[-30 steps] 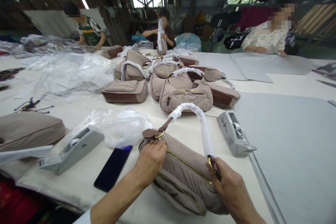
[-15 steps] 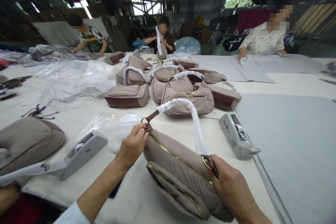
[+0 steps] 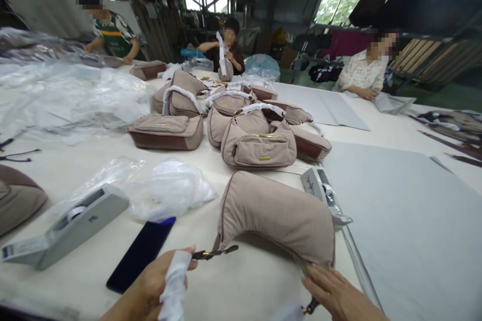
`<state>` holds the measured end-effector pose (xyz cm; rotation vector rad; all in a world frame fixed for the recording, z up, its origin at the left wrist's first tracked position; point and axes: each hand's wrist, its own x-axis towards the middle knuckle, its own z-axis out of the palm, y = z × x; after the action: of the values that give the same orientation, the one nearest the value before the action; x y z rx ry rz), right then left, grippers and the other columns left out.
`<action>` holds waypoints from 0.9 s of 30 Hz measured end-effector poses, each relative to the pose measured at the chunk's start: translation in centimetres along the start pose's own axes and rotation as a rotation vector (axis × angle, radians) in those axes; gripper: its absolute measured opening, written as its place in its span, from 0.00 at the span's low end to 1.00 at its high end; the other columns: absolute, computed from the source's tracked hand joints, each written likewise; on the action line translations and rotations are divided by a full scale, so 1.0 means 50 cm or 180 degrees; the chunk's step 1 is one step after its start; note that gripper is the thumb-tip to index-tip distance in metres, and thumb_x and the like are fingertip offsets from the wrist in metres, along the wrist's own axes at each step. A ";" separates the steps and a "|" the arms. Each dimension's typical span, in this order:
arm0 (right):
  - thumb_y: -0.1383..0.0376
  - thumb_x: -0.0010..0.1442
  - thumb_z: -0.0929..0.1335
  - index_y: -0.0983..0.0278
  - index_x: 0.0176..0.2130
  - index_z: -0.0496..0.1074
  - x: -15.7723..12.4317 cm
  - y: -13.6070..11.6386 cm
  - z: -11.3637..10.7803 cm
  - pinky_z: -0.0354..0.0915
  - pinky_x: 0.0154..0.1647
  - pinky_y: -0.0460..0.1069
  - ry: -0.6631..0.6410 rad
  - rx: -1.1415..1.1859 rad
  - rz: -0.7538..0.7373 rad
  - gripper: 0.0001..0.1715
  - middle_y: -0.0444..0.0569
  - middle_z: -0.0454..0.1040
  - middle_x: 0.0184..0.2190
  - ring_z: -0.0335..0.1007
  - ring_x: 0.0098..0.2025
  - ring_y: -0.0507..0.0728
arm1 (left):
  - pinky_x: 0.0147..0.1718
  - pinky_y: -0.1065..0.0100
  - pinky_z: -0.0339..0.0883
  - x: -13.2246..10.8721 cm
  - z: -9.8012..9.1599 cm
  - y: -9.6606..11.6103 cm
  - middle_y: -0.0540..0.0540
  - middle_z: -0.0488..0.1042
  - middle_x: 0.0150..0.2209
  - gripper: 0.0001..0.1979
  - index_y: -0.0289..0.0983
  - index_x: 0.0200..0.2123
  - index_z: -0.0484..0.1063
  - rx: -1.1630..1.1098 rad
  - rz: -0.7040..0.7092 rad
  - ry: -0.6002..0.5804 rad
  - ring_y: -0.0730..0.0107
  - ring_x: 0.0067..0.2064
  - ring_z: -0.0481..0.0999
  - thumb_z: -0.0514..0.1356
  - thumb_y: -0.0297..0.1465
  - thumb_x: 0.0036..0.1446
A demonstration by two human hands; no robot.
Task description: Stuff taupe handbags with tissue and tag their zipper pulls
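A beige handbag (image 3: pixel 278 210) lies with its plain side up and its curved opening toward me. My left hand (image 3: pixel 158 281) is closed around its strap (image 3: pixel 176 281), wrapped in white paper, near a dark leather end with a small buckle (image 3: pixel 205 255). At the bag's lower right corner, my right hand (image 3: pixel 339 291) rests with fingers stretched out along the edge. Just below those fingers shows the strap's other dark end (image 3: pixel 311 307) with a brass-coloured fitting. The zips face away, out of sight.
Several similar handbags (image 3: pixel 259 145) stand in the middle of the table. A phone (image 3: pixel 141 253), clear plastic bags (image 3: pixel 173 185) and a grey tape dispenser (image 3: pixel 86 220) lie to the left. Another dispenser (image 3: pixel 320 185) stands at right beside a grey sheet (image 3: pixel 406 210). Three people work around the table.
The handbag has been turned over and laid down, so its zips no longer show. My left hand has moved down from the bag's end onto its wrapped strap. The view has shifted right.
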<state>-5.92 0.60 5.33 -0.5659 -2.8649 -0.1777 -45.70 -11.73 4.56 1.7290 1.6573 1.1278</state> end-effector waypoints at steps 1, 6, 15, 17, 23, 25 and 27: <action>0.76 0.55 0.58 0.60 0.50 0.69 0.013 0.006 -0.010 0.65 0.45 0.50 -0.0131 0.0022 0.0014 0.26 0.49 0.76 0.44 0.71 0.46 0.56 | 0.30 0.60 0.72 0.009 -0.006 0.001 0.51 0.76 0.25 0.12 0.45 0.26 0.74 0.0071 -0.0021 0.0027 0.65 0.29 0.76 0.53 0.34 0.57; 0.57 0.62 0.62 0.67 0.61 0.57 0.155 0.057 -0.012 0.51 0.58 0.67 0.0060 -0.0572 0.1024 0.31 0.61 0.57 0.61 0.49 0.63 0.68 | 0.50 0.57 0.66 0.158 0.043 0.036 0.37 0.72 0.50 0.14 0.35 0.46 0.69 0.1134 0.0284 0.0661 0.60 0.53 0.70 0.50 0.34 0.62; 0.54 0.63 0.59 0.66 0.62 0.55 0.164 0.142 0.141 0.51 0.51 0.74 -0.0443 -0.0798 0.1461 0.33 0.63 0.56 0.62 0.52 0.61 0.72 | 0.58 0.34 0.37 0.361 0.280 0.015 0.42 0.49 0.66 0.33 0.44 0.64 0.50 0.1951 0.0559 -0.0869 0.46 0.66 0.43 0.48 0.51 0.58; 0.56 0.62 0.60 0.63 0.63 0.54 0.174 0.136 0.145 0.49 0.52 0.75 -0.0381 -0.0725 0.1366 0.33 0.60 0.53 0.63 0.49 0.63 0.73 | 0.57 0.31 0.36 0.361 0.283 0.007 0.41 0.45 0.67 0.35 0.45 0.65 0.47 0.1876 0.0487 -0.0913 0.43 0.66 0.41 0.49 0.51 0.58; 0.58 0.63 0.59 0.59 0.64 0.52 0.234 0.141 0.172 0.51 0.57 0.71 -0.0541 -0.0204 0.1036 0.31 0.52 0.54 0.63 0.52 0.62 0.68 | 0.55 0.28 0.37 0.398 0.302 0.008 0.43 0.50 0.66 0.32 0.46 0.63 0.53 0.1793 0.0283 -0.1057 0.42 0.66 0.42 0.48 0.52 0.58; 0.56 0.64 0.59 0.59 0.63 0.54 0.226 0.158 0.164 0.57 0.56 0.68 -0.0513 -0.0093 0.1003 0.30 0.51 0.57 0.62 0.55 0.61 0.67 | 0.55 0.30 0.43 0.418 0.286 -0.002 0.44 0.53 0.65 0.29 0.46 0.61 0.56 0.1637 0.0306 -0.1161 0.43 0.66 0.46 0.49 0.49 0.59; 0.59 0.64 0.59 0.57 0.63 0.54 0.185 0.167 0.143 0.63 0.54 0.62 -0.0210 0.0022 0.0887 0.29 0.50 0.61 0.60 0.60 0.59 0.63 | 0.57 0.40 0.52 0.421 0.242 -0.031 0.44 0.58 0.63 0.23 0.45 0.60 0.59 0.1337 0.0384 -0.1044 0.53 0.64 0.53 0.46 0.40 0.64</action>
<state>-12.35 12.74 1.20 -0.9764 -2.8070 -0.1049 -38.29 11.24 1.52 2.1602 1.6770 0.5203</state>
